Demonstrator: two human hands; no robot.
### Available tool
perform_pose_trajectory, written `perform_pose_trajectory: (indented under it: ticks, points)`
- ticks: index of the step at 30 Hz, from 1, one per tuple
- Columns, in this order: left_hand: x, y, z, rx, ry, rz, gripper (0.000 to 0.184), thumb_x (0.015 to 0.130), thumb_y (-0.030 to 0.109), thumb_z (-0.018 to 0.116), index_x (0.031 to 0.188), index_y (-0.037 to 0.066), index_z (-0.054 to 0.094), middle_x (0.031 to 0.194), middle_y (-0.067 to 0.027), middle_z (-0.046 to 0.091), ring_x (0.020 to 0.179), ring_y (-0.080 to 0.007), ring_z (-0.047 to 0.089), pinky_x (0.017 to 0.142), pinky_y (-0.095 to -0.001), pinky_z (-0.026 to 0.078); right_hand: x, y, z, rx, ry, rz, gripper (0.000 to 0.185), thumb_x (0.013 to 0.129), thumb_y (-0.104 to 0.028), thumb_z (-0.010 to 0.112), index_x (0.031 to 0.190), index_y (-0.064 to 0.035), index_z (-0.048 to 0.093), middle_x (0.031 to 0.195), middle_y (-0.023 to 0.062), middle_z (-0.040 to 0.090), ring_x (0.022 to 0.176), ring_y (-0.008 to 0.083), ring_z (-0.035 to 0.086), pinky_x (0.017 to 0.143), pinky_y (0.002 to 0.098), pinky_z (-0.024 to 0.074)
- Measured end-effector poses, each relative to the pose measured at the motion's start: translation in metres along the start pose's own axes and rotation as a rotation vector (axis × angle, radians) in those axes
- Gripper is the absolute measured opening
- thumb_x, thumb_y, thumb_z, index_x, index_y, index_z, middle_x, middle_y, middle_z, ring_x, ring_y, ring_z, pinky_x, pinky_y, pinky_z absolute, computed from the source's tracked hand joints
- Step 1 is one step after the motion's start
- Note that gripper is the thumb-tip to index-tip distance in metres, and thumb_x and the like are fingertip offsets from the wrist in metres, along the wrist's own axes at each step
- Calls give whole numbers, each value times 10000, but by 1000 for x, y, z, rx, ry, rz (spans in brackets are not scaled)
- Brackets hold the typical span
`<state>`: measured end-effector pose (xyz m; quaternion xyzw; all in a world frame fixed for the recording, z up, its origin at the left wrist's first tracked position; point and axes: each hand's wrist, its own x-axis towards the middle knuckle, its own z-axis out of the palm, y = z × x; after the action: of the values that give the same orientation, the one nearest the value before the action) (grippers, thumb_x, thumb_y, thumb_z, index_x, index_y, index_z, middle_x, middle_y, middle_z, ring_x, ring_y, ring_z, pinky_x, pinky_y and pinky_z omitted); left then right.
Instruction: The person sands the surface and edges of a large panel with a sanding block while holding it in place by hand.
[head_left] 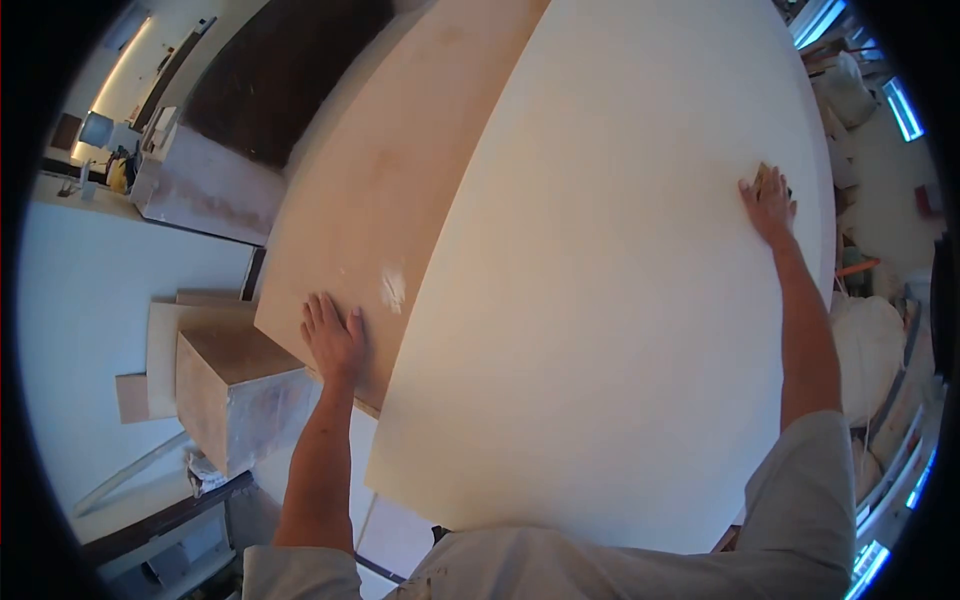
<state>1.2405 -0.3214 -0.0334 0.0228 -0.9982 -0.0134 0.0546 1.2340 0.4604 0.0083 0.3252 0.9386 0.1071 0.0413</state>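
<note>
A large off-white panel (600, 280) spreads in front of my body, its left part lying beside a pinkish-brown board (400, 150). My left hand (335, 340) rests flat on that board near its front left corner, fingers apart, holding nothing. A pale scuffed patch (393, 288) shows just right of it. Over at the right side of the white panel, my right hand (770, 208) presses down with its fingers over a small brown piece (763, 175) that looks like folded sandpaper. Most of this piece is hidden under the fingers.
Left of the board stands a box-like wooden block (205, 400), with flat boards (160, 350) behind it. A dark-topped piece (280, 75) sits at the back left. Filled whitish sacks (865, 345) lie beyond the panel's right edge.
</note>
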Motion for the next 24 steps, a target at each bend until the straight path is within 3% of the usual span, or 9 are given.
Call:
perform_pose_trajectory:
  ticks: [5, 9, 13, 17, 24]
  points:
    - [-3, 4, -6, 12, -35, -30, 758, 1010, 480, 485, 1520, -74, 399, 1614, -287, 338, 1524, -454, 255, 1237, -569, 187, -121, 21, 19, 51, 89, -85, 994, 962, -684, 510, 1645, -46, 171, 1701, 189, 195, 1578, 350, 167, 1232, 634, 168]
    - [-1, 1, -4, 44, -45, -22, 753, 1018, 491, 451, 1514, -74, 410, 1621, -266, 340, 1517, -448, 270, 1233, -564, 200, -299, 36, -2, 137, 33, -102, 1023, 925, -609, 620, 1635, -18, 181, 1708, 203, 164, 1578, 372, 157, 1245, 624, 130]
    - [-9, 14, -24, 45, -36, -9, 737, 1031, 491, 429, 1506, -72, 422, 1608, -250, 370, 1498, -439, 305, 1218, -566, 225, -491, 40, -19, 92, -30, -57, 1146, 885, -759, 526, 1624, 36, 159, 1705, 230, 148, 1587, 376, 123, 1253, 613, 109]
    - [-15, 8, -23, 24, 0, 20, 709, 1044, 483, 414, 1491, -67, 443, 1583, -251, 403, 1483, -427, 331, 1196, -563, 258, -629, 33, -32, 266, 2, -33, 1186, 866, -837, 442, 1580, 89, 241, 1673, 280, 205, 1566, 432, 167, 1235, 641, 107]
    - [-15, 3, -12, 2, 47, 40, 678, 1053, 471, 403, 1466, -61, 476, 1566, -252, 428, 1472, -419, 353, 1178, -559, 293, -667, 40, -26, 283, 12, -49, 1121, 906, -780, 473, 1581, 83, 240, 1674, 285, 189, 1564, 445, 155, 1228, 655, 97]
